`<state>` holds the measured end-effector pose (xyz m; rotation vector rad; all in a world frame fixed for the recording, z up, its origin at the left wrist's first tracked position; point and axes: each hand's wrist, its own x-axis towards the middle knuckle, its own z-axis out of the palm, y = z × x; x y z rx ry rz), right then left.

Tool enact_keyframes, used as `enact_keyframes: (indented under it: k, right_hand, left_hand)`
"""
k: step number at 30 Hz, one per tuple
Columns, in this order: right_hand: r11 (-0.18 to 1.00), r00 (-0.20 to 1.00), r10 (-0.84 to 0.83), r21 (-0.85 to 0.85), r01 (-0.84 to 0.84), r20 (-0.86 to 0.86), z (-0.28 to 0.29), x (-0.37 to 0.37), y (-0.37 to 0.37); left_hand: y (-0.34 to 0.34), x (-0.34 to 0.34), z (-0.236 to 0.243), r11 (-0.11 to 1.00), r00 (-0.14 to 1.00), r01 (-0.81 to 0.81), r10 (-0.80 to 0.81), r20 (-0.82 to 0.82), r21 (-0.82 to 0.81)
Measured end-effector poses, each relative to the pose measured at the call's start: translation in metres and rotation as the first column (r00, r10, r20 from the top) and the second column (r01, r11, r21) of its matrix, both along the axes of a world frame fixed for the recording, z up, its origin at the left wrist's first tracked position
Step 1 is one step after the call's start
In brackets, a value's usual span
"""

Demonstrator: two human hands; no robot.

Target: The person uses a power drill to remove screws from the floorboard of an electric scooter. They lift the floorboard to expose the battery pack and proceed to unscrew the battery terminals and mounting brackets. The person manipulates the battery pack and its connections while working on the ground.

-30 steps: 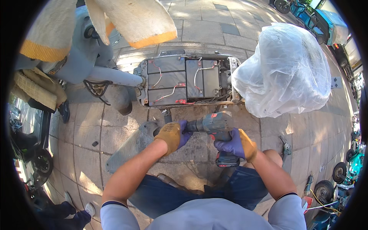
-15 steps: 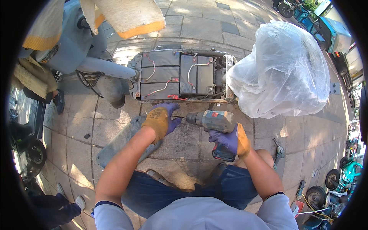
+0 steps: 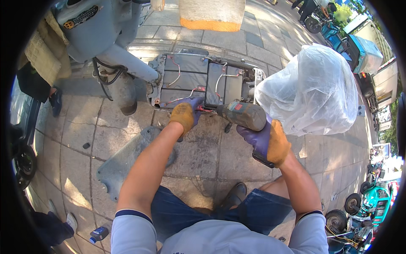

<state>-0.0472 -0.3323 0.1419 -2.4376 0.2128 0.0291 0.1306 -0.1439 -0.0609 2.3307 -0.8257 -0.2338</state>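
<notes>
My right hand (image 3: 270,142), in a purple and tan work glove, grips a cordless drill (image 3: 243,115) by its handle. The drill's chuck points left, at the near edge of a battery pack (image 3: 186,76). The dark batteries sit in a vehicle's open floor frame, joined by white and red leads. At that near edge my gloved left hand (image 3: 185,115) has its fingers drawn together beside a red terminal lead (image 3: 206,109). What the fingertips pinch is hidden. The drill's tip, by the red lead, is too small to make out.
A grey floor panel (image 3: 127,156) lies on the paving under my left forearm. The seat (image 3: 313,93), wrapped in clear plastic, is right of the batteries. The scooter's front body (image 3: 91,29) stands at upper left. A dark bottle (image 3: 99,233) lies at lower left; parked vehicles line the right.
Both hands have moved forward, from the space before the frame to the batteries' near edge. The drill has come along with my right hand. My view has shifted slightly.
</notes>
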Motion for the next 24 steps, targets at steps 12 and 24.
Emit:
enact_keyframes:
  k: [12,24]
  right_hand:
    - [0.988,0.991,0.133,-0.075,-0.133,-0.004,0.001,0.028,0.010]
    - [0.735,0.809,0.454,-0.357,-0.577,-0.372,0.048,0.099,0.023]
  left_hand:
    - [0.011,0.015,-0.009,0.989,0.981,0.061,-0.084,-0.176,-0.133]
    - [0.004,0.018,0.013,0.994,0.961,0.098,-0.084,-0.263,0.040]
